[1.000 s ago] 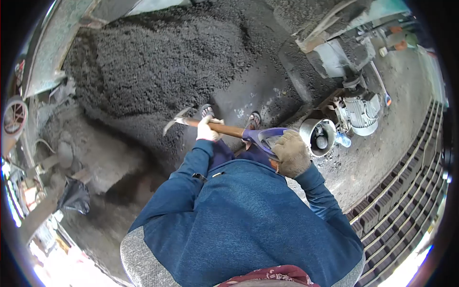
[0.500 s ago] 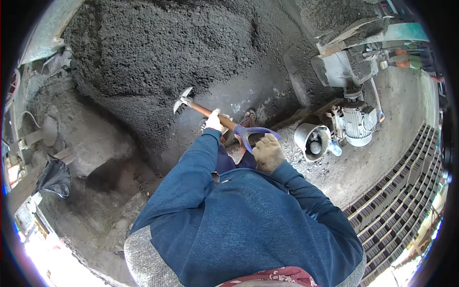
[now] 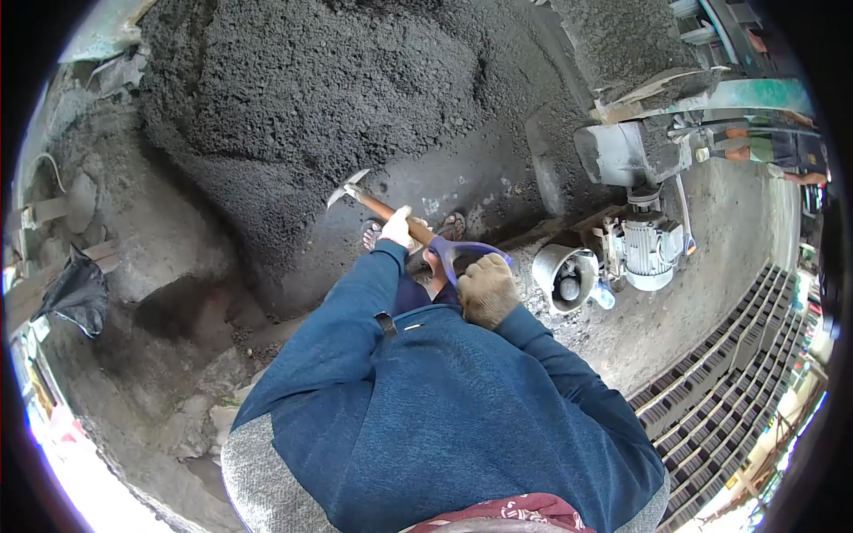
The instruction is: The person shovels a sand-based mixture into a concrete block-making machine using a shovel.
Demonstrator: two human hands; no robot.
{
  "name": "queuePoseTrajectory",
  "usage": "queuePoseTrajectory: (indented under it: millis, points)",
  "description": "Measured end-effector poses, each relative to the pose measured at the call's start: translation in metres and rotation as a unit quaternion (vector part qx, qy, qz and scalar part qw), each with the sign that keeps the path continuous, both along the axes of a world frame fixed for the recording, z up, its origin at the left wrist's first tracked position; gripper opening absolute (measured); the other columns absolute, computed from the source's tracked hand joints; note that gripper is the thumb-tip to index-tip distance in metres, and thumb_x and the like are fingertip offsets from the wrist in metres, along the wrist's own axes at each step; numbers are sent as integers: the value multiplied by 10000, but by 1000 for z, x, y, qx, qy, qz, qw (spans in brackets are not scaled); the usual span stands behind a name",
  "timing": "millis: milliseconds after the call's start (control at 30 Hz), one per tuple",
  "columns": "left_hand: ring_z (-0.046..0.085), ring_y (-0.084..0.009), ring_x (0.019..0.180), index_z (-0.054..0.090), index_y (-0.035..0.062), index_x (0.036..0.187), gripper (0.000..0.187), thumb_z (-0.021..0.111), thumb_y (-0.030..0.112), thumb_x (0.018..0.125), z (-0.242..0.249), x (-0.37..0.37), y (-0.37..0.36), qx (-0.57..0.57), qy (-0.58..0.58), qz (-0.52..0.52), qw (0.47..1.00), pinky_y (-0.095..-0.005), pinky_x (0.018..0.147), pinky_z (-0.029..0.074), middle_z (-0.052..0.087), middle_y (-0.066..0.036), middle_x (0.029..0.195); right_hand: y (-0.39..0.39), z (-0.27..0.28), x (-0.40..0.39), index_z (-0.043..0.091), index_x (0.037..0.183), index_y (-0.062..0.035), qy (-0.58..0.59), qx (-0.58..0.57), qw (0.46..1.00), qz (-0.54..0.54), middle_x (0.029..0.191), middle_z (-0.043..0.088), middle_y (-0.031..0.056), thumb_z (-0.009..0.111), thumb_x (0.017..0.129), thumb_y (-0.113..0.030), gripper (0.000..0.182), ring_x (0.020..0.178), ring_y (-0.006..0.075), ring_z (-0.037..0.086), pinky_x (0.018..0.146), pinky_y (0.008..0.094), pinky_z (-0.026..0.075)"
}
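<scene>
A shovel (image 3: 382,211) with a wooden shaft and a purple D-shaped handle slants across in front of my body. My left hand (image 3: 400,229), in a whitish glove, is wrapped round the shaft near its middle. In a tan glove, my right hand (image 3: 487,289) closes on the purple grip, close to my waist. The metal blade (image 3: 348,185) points away from me, seen nearly edge-on, over the floor beside a large heap of dark grey, crumbly material (image 3: 329,89). Below the shaft my sandalled feet show in part.
To the right stand a bucket (image 3: 544,266) with a roundish lump inside and an electric motor (image 3: 647,249) by a metal chute (image 3: 613,155). Rows of dark blocks (image 3: 720,382) line the lower right. A concrete ledge (image 3: 169,240) is at left; another person (image 3: 755,147) stands far right.
My view has shifted slightly, so the bucket and motor sit further left and lower. Both hands keep their hold on the shovel, which has barely moved relative to my body.
</scene>
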State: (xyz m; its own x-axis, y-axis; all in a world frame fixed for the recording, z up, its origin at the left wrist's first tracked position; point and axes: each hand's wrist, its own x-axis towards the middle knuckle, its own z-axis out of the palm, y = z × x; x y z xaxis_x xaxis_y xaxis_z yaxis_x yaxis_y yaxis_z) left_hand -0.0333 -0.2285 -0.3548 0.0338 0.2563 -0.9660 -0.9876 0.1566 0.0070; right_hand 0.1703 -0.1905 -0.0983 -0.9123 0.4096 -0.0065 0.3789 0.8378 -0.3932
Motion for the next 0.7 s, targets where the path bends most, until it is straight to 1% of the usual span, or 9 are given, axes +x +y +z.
queuePoseTrajectory:
  millis: [133, 200, 267, 367, 400, 467, 533, 600, 700]
  points:
    - [575, -354, 748, 518, 29, 955, 303, 603, 319, 925, 26, 14, 11, 8, -3, 13, 1000, -558, 720, 526, 559, -160, 802, 16, 26, -10, 613, 681, -87, 7, 21, 1000, 1, 721, 578, 92, 628, 692, -200, 114, 783, 278, 587, 836, 433, 440]
    - [583, -337, 791, 535, 36, 1003, 307, 640, 310, 912, 20, 24, 18, 105, -17, 64, 992, -544, 745, 522, 571, -145, 848, 28, 52, -12, 615, 693, -86, 7, 26, 1000, -11, 727, 581, 95, 631, 689, -205, 119, 792, 278, 591, 844, 434, 440]
    - [594, -338, 806, 551, 45, 1029, 335, 673, 332, 904, 59, 30, 31, 186, -55, 94, 976, -536, 740, 523, 593, -151, 873, 39, 71, -17, 631, 724, -79, -8, 63, 998, -8, 738, 592, 98, 680, 656, -246, 187, 783, 286, 601, 802, 443, 448]
    - [644, -281, 742, 597, 59, 1041, 391, 690, 412, 899, 102, 30, 40, 240, -59, 8, 969, -440, 668, 556, 652, -119, 884, 57, 82, -36, 629, 725, -78, 31, 102, 994, 0, 728, 594, 106, 736, 613, -274, 250, 731, 301, 600, 718, 457, 453]
    - [646, -240, 686, 617, 51, 1058, 372, 679, 388, 913, 112, 25, 32, 252, -26, -49, 966, -391, 609, 558, 664, -89, 858, 62, 76, -43, 631, 742, -77, 16, 116, 993, 1, 723, 585, 103, 742, 605, -290, 277, 738, 304, 598, 719, 454, 457]
    - [622, -199, 651, 627, 43, 1079, 320, 686, 313, 918, 138, 13, 11, 230, 238, -174, 928, -339, 561, 537, 652, -67, 829, 73, 56, -53, 659, 792, -75, -16, 88, 996, -11, 763, 627, 109, 750, 619, -295, 294, 765, 313, 626, 733, 452, 473]
    - [591, -162, 600, 636, 39, 1088, 272, 694, 239, 912, 114, -6, -30, 187, 286, -198, 919, -293, 526, 512, 629, -47, 792, 78, 47, -66, 678, 812, -75, -61, 108, 991, -46, 787, 656, 122, 750, 651, -301, 287, 774, 330, 648, 730, 458, 492]
    - [596, -144, 612, 636, 35, 1083, 278, 710, 226, 894, 103, -31, -93, 87, 268, -132, 950, -287, 515, 501, 613, -43, 779, 81, 44, -76, 697, 819, -75, -99, 122, 983, -94, 805, 681, 133, 751, 670, -317, 290, 775, 334, 671, 718, 457, 512]
    - [635, -301, 777, 623, 44, 1047, 289, 653, 273, 873, 15, -60, -245, -5, 336, -127, 933, -408, 717, 528, 663, -123, 856, 78, 47, -92, 724, 827, -74, -154, 129, 965, -171, 814, 704, 146, 750, 698, -350, 306, 762, 335, 699, 698, 448, 545]
